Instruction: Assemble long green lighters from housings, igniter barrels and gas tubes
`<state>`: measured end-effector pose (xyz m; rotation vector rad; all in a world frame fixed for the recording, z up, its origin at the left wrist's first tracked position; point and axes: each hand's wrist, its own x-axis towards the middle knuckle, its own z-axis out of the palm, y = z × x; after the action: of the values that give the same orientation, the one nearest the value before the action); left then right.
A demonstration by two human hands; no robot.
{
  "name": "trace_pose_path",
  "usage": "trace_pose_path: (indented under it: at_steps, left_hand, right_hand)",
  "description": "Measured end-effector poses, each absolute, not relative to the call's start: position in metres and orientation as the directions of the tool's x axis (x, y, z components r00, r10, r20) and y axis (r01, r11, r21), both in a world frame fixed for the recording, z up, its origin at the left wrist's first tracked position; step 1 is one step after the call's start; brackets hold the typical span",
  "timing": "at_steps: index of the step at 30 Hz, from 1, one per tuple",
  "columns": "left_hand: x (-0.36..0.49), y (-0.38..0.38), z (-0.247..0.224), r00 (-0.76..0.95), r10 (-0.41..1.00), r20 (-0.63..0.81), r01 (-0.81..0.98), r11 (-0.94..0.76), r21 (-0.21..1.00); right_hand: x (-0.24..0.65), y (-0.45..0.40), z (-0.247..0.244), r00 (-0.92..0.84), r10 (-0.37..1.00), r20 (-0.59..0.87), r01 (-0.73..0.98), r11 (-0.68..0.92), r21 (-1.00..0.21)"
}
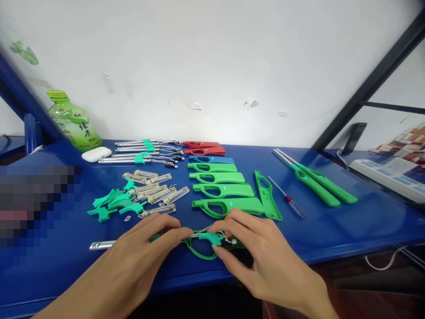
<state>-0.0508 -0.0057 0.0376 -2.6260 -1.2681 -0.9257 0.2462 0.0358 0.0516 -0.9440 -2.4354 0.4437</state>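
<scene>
Right fingers (233,263) pinch teal trigger (210,239) between tips; left fingers (171,237) grasp green casing (199,256).

- Open blue tabletop (332,230) spans the front right; a narrow lane slips between screwdriver (295,207) and two long green lighters (317,187);
- a column of shells (232,178) bars the middle; loose teal pieces (121,201) and clear tubes (157,193) crowd the left;
- an upright bottle (75,122) guards the rear left; left hand (142,243) and right hand (255,243) block front centre, over green shell (202,256) and teal trigger (210,239)
</scene>
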Motion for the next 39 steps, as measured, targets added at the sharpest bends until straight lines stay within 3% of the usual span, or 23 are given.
trace_pose_path:
  at_steps: [8,15,27,34,39]
  left_hand:
    - [-0.046,-0.004,0.045,0.474,0.647,0.597,0.709,-0.683,0.177]
    - [-0.044,-0.004,0.045,0.479,0.635,0.606,0.71,-0.686,0.158]
    - [-0.05,-0.007,0.039,0.497,0.671,0.549,0.721,-0.672,0.169]
    - [-0.049,-0.013,0.031,0.461,0.686,0.562,0.749,-0.641,0.168]
    - [-0.035,-0.013,0.03,0.535,0.63,0.564,0.74,-0.671,0.048]
  right_hand:
    - [0.244,0.041,0.048,-0.627,0.674,0.39,0.516,0.735,-0.44]
    - [0.242,0.036,0.054,-0.613,0.706,0.355,0.529,0.7,-0.479]
    - [0.254,0.037,0.054,-0.673,0.644,0.364,0.52,0.762,-0.387]
    - [0.267,0.034,0.05,-0.533,0.676,0.509,0.453,0.736,-0.504]
    - [0.271,0.036,0.043,-0.509,0.65,0.565,0.397,0.759,-0.515]
